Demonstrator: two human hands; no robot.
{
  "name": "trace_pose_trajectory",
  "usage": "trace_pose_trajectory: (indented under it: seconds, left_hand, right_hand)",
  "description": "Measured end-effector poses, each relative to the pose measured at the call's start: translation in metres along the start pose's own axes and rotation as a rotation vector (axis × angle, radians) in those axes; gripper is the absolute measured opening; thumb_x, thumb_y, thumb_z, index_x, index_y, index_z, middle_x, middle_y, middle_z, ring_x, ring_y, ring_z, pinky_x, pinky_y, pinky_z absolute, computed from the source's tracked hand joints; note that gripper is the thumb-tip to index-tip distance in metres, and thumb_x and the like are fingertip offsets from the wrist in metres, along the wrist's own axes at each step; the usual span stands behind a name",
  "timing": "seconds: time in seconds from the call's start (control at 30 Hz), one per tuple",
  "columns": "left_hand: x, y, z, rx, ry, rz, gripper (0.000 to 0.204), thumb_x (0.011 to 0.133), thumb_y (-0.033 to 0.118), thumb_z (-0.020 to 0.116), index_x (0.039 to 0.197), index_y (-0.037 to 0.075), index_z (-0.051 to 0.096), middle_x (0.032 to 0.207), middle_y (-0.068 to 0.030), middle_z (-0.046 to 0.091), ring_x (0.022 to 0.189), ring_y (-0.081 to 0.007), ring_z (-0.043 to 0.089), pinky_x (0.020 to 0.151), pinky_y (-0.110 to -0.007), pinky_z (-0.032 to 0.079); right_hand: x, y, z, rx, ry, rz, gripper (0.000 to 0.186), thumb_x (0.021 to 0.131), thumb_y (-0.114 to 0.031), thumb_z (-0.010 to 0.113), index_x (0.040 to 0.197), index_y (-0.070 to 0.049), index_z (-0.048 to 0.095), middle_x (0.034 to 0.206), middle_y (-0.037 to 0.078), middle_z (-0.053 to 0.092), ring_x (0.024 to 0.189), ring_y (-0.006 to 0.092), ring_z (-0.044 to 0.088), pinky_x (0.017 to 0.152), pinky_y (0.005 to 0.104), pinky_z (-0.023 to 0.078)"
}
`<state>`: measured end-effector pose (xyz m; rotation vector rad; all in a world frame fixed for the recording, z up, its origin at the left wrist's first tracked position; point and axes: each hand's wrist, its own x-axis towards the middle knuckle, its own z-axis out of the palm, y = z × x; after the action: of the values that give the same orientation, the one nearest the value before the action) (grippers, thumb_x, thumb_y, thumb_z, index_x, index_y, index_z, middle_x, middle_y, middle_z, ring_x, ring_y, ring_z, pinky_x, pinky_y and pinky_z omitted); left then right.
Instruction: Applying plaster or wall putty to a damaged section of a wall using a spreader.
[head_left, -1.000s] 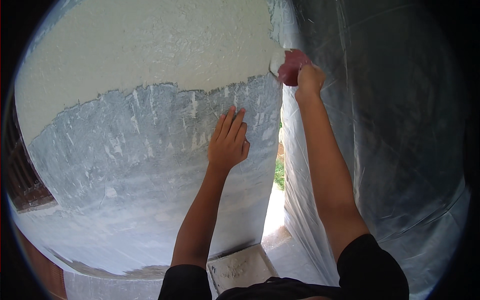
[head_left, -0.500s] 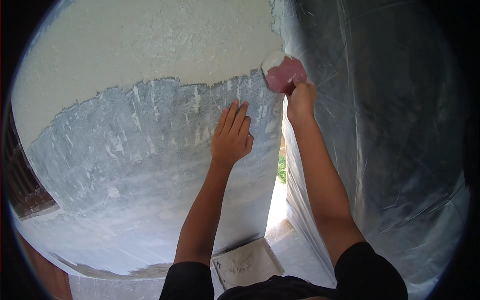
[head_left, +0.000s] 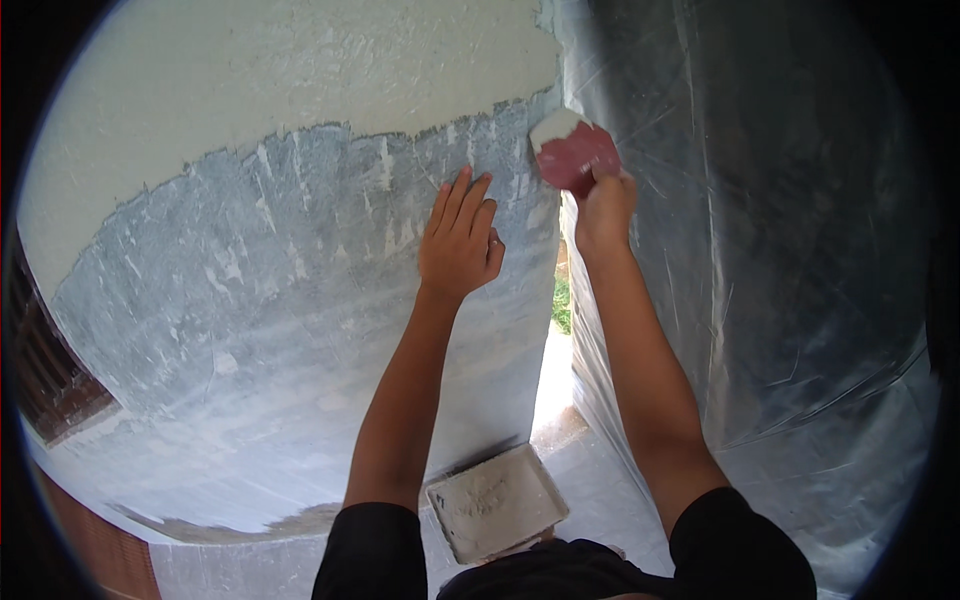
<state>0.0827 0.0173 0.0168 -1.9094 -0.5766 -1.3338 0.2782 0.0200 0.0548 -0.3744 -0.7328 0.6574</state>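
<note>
My right hand (head_left: 605,213) grips a dark pink putty spreader (head_left: 577,160) near the right edge of the wall. Cream putty (head_left: 558,126) coats the upper left of its blade. Fingers stretched, my left hand (head_left: 460,235) lies open on the bare grey part of the wall (head_left: 330,280), left of and lower than the spreader. Above both hands, a coat of cream putty (head_left: 330,65) covers the upper wall and ends in a ragged lower edge. Whether the blade touches the wall cannot be made out.
Clear plastic sheeting (head_left: 800,250) hangs along the right side, and more spreads over the floor. A putty-smeared tray (head_left: 497,505) sits at the wall's foot. Daylight shows through a gap (head_left: 556,375) beside the wall. Dark brown slats (head_left: 45,350) stand at far left.
The view has shifted slightly, so the wall sits higher in it. My right hand has brought the spreader a little lower on the wall, below the putty's edge. My left hand keeps its place.
</note>
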Motion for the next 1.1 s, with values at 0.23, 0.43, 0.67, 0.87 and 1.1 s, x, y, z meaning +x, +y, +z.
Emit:
trace_pose_trajectory:
  seconds: [0.23, 0.43, 0.67, 0.87, 1.1]
  left_hand:
    - [-0.100, 0.070, -0.025, -0.232, -0.143, -0.151, 0.029, 0.069, 0.001, 0.058, 0.098, 0.003, 0.056, 0.118, -0.0147, 0.060, 0.125, -0.0368, 0.051, 0.103, -0.051, 0.041]
    - [-0.220, 0.155, -0.045, -0.363, -0.388, -0.492, 0.030, 0.071, -0.001, 0.059, 0.100, 0.003, 0.057, 0.102, -0.0120, 0.063, 0.104, -0.0307, 0.062, 0.089, -0.042, 0.049]
    - [-0.343, 0.231, -0.088, -0.365, -0.772, -0.940, 0.020, 0.074, 0.000, 0.058, 0.094, 0.006, 0.057, 0.082, -0.0089, 0.064, 0.079, -0.0292, 0.063, 0.073, -0.041, 0.050]
    - [-0.413, 0.292, -0.134, -0.345, -1.007, -1.226, 0.020, 0.076, 0.002, 0.057, 0.096, 0.005, 0.057, 0.085, -0.0097, 0.065, 0.086, -0.0301, 0.063, 0.076, -0.043, 0.050]
    - [-0.445, 0.326, -0.139, -0.330, -1.088, -1.394, 0.025, 0.078, 0.003, 0.056, 0.103, 0.005, 0.057, 0.096, -0.0118, 0.065, 0.096, -0.0317, 0.061, 0.084, -0.044, 0.048]
  right_hand:
    - [-0.116, -0.003, -0.060, -0.118, 0.139, 0.292, 0.029, 0.095, -0.005, 0.045, 0.122, 0.001, 0.036, 0.123, 0.018, 0.046, 0.110, 0.0271, 0.055, 0.096, 0.0452, 0.051]
    - [-0.185, 0.027, -0.123, -0.227, 0.044, 0.478, 0.028, 0.097, -0.006, 0.045, 0.123, 0.003, 0.039, 0.119, 0.017, 0.051, 0.106, 0.0251, 0.058, 0.092, 0.0426, 0.054]
    - [-0.240, 0.079, -0.206, -0.447, -0.085, 0.708, 0.024, 0.098, -0.008, 0.047, 0.119, 0.004, 0.050, 0.109, 0.015, 0.061, 0.095, 0.0210, 0.064, 0.081, 0.0355, 0.058]
    - [-0.314, 0.113, -0.267, -0.818, -0.169, 0.963, 0.024, 0.098, -0.009, 0.050, 0.118, 0.004, 0.052, 0.106, 0.015, 0.064, 0.093, 0.0212, 0.066, 0.081, 0.0331, 0.056]
    - [-0.375, 0.156, -0.334, -1.429, -0.366, 0.974, 0.023, 0.092, -0.013, 0.057, 0.109, 0.002, 0.057, 0.104, 0.025, 0.066, 0.098, 0.0420, 0.064, 0.086, 0.0458, 0.048]
